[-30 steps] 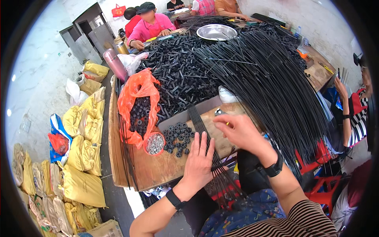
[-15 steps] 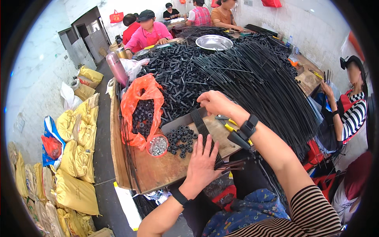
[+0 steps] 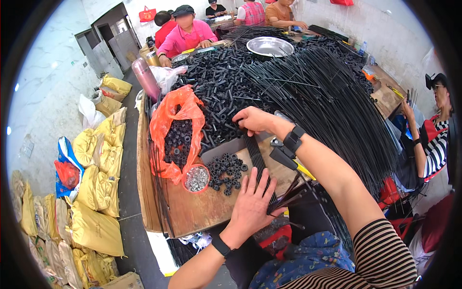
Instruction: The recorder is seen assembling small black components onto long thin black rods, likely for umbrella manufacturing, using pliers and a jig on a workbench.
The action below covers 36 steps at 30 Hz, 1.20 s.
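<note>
My left hand (image 3: 251, 204) lies flat with fingers stretched over a row of thin black rods (image 3: 256, 157), near their close ends. Beyond it, at the rods' far ends, my right hand (image 3: 257, 120) has its fingers pinched together at the edge of a heap of short black tubes (image 3: 221, 79); what is between the fingertips is too small to make out. Left of the rods, small black rings (image 3: 225, 171) lie loose on the wooden board (image 3: 197, 212). Beside them stands a small red-rimmed tub (image 3: 196, 178) of silvery metal bits.
An orange plastic bag (image 3: 161, 125) of black rings stands at the left. Pliers with yellow handles (image 3: 304, 171) lie under my right forearm. A large bundle of long black rods (image 3: 332, 106) spreads to the right, near a metal bowl (image 3: 270, 46). Co-workers sit around the table.
My right hand has shifted slightly left, its fingertips now down at the heap's edge by the rods. The left hand stays spread on the rods. The whole view has shifted a little.
</note>
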Tool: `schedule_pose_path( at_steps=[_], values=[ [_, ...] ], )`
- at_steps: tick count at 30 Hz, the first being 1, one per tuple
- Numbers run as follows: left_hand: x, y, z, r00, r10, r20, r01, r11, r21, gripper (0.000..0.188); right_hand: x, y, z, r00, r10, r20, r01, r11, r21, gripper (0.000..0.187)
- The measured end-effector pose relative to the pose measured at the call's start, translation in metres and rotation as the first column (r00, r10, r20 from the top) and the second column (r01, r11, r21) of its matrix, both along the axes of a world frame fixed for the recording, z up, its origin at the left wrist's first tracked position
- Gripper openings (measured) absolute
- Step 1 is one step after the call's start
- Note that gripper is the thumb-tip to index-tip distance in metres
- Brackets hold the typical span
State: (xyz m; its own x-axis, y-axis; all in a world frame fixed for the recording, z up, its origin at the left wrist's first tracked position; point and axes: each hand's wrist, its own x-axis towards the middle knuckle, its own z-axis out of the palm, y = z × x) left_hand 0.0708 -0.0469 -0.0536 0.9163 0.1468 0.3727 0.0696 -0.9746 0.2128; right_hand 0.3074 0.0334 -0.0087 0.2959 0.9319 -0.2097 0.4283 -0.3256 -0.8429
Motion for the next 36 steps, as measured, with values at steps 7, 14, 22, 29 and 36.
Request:
schedule_pose_path(
  at_steps=[7,14,22,29,36],
  values=[
    [0.003,-0.001,0.000,0.999,-0.021,-0.029,0.022,0.999,0.035,0.076,0.001,0.013,0.009,0.956,-0.011,0.292,-0.024,0.993,0.118,0.030],
    [0.001,0.001,-0.001,1.000,-0.013,0.018,0.012,0.997,0.070,0.074,-0.003,-0.007,0.027,0.866,0.146,0.479,-0.155,0.988,-0.021,0.042],
    [0.001,-0.003,-0.002,1.000,-0.002,0.012,0.001,0.999,0.052,0.071,-0.015,0.002,0.017,0.745,0.224,0.628,-0.250,0.967,-0.049,0.039],
    [0.001,-0.003,0.003,0.998,0.009,-0.058,-0.006,0.999,0.046,0.072,-0.024,0.021,-0.006,0.738,0.129,0.662,-0.262,0.959,0.106,0.029],
    [0.004,-0.006,-0.001,1.000,0.023,-0.011,-0.023,0.998,0.064,0.071,-0.006,0.002,0.026,0.697,0.156,0.700,-0.258,0.965,0.042,0.030]
  ],
)
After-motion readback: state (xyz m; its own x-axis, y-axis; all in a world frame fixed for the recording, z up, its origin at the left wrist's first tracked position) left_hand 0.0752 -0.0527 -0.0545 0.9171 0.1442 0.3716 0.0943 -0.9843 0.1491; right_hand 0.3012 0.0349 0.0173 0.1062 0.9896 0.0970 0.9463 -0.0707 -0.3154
